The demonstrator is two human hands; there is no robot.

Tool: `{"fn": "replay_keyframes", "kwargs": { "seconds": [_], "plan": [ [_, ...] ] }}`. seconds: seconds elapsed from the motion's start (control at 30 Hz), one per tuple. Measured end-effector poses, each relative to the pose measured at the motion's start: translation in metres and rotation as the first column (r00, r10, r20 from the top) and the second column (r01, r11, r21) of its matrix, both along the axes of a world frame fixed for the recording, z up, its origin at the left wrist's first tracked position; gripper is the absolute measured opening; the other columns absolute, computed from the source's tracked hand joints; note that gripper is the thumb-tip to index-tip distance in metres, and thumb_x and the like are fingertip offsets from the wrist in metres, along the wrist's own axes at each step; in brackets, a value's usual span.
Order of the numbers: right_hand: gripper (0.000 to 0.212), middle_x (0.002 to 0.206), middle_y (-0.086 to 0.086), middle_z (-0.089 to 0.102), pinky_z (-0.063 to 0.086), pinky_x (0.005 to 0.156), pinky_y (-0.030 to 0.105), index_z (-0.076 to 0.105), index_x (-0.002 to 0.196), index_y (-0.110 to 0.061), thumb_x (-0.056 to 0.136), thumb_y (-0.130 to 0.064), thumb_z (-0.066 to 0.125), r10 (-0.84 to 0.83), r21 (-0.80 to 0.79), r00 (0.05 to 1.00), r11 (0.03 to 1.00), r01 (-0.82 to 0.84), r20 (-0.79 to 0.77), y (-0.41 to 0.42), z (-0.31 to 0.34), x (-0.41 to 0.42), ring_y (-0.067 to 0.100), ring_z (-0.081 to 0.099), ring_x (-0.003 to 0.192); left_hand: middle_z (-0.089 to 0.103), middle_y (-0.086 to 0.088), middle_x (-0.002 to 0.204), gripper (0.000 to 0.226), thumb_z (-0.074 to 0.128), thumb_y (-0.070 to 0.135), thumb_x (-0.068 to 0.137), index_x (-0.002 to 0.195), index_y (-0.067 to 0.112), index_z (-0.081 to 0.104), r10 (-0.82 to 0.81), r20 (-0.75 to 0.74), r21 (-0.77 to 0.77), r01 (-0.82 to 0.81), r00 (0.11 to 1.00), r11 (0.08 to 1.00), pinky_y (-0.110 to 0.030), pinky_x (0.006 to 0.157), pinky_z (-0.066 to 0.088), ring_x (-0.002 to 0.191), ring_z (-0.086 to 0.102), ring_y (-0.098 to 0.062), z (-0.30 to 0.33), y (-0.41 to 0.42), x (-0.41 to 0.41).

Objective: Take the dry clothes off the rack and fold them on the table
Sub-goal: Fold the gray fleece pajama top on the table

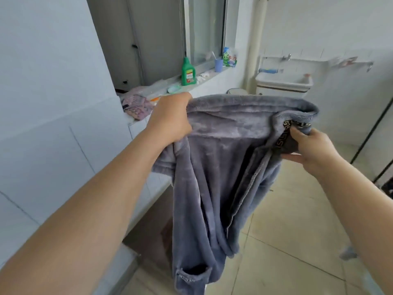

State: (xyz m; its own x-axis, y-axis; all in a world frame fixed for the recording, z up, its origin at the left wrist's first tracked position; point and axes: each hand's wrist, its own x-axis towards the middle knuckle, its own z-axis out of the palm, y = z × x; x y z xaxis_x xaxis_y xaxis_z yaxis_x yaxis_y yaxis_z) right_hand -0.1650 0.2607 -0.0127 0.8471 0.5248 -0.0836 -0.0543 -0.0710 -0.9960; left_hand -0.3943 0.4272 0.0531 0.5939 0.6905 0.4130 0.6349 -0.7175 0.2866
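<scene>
Item: grey-blue fleece robe (214, 167), held up in the air between both hands, its length hanging down over the tiled floor (297, 241) beside the white tiled counter (148, 194). A patch pocket showed near its lower end; a dark patterned trim ran along the collar.

Left hand (170, 120): grip clamped on the robe's upper left edge, fingers curled into the fabric.

Right hand (312, 150): grip pinched on the collar at the patterned trim, thumb on top, fingers beneath.

Counter, farther along: a pink patterned cloth (138, 105) lay bunched on it by the wall.

Window ledge (204, 78) beyond: green detergent bottle (188, 72) upright; blue cup (218, 64) with a toothbrush standing in it; a green-and-white packet (229, 57) just beside the cup.

Far right corner: white washbasin (285, 80) against the tiled wall, a tap above it, a white pipe (255, 43) rising to its left.
</scene>
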Motion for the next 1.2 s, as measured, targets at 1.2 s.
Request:
{"fn": "replay_keyframes", "kwargs": {
  "seconds": [1.2],
  "plan": [
    [0.018, 0.053, 0.009, 0.056, 0.038, 0.042, 0.012, 0.057, 0.078, -0.001, 0.092, -0.012, 0.061, 0.780, 0.028, 0.384, 0.456, -0.890, -0.494, 0.323, 0.006, -0.034, 0.013, 0.053, 0.040, 0.064, -0.001, 0.086, 0.009, 0.056, 0.017, 0.094, 0.089, 0.012, 0.062, 0.521, 0.379, -0.439, -0.347, 0.765, 0.829, -0.034, 0.084, 0.053, 0.077, 0.062, -0.011, -0.106, 0.107, 0.038]
  ]
}}
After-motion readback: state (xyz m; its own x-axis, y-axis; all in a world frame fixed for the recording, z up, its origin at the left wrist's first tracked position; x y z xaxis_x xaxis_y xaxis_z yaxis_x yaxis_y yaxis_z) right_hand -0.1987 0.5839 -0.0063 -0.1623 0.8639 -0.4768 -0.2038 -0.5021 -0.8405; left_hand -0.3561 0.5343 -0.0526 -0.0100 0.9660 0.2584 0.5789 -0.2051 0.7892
